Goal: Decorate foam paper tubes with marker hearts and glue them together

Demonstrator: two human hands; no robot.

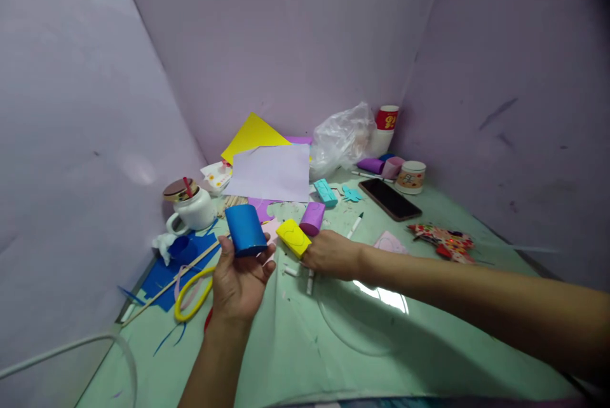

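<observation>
My left hand (pixel 238 281) is raised palm up, its fingertips shut round the lower end of a blue paper cylinder (pixel 245 230). My right hand (pixel 331 254) reaches across the green table (pixel 333 344) and grips a flattened yellow paper roll (pixel 294 237) with a heart outline drawn on it. A purple paper roll (pixel 312 217) lies just behind the yellow one. Under my right hand lies a white marker (pixel 311 281).
A white mug (pixel 190 208) with a lid stands at the left, by blue paper scraps (pixel 166 271) and yellow-handled scissors (pixel 193 293). Behind lie white and yellow sheets (pixel 271 170), a plastic bag (pixel 340 135), cups (pixel 410 176), a phone (pixel 389 198), and a patterned piece (pixel 445 241).
</observation>
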